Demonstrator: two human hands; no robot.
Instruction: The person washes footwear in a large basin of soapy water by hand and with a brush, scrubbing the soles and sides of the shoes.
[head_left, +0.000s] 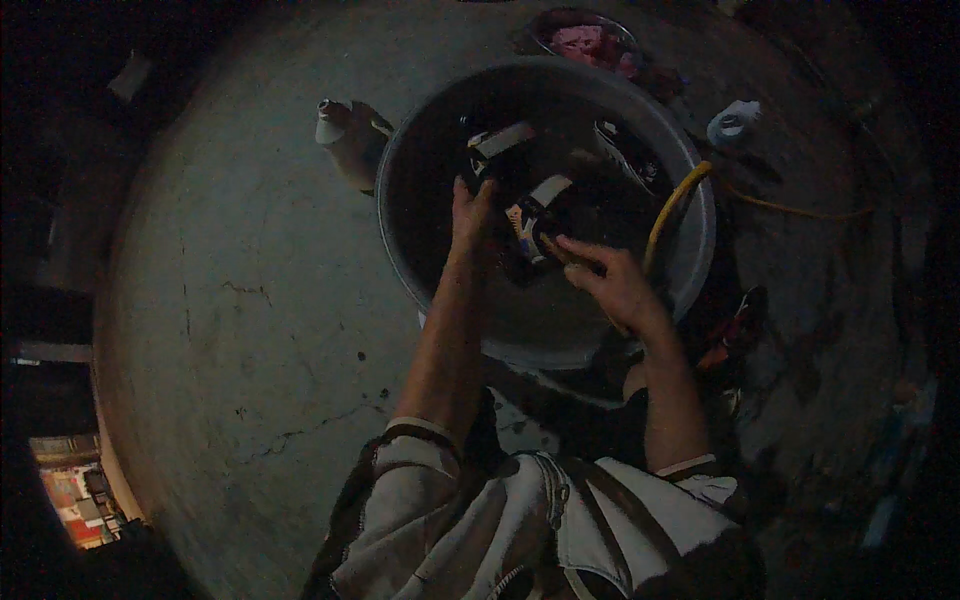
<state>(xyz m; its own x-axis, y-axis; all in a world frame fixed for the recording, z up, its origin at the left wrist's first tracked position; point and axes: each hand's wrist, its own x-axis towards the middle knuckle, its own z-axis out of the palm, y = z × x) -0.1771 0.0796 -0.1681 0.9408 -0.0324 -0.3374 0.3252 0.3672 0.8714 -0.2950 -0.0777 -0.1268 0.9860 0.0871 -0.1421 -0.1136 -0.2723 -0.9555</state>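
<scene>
A wide round basin [547, 358] stands in front of me, its inside dark, with several shoes in it. My left hand [473, 212] reaches into its left side, fingers closed at a dark shoe with pale parts [500, 142]; its far fingers are lost in shadow. Gripped in my right hand [612, 285] is a slim tan handle [553, 248], its tip against a dark-and-white shoe with orange marks [524, 228]. What the handle ends in is too dark to tell. Another black-and-white shoe [628, 155] lies by the far right wall.
A yellow hose [672, 208] bends over the basin's right rim. A pale bottle [345, 140] stands at the left, and a whitish container [735, 122] at the right. Beyond the basin is a bowl with pink things [585, 42]. An orange-and-black shoe [735, 330] shows at lower right.
</scene>
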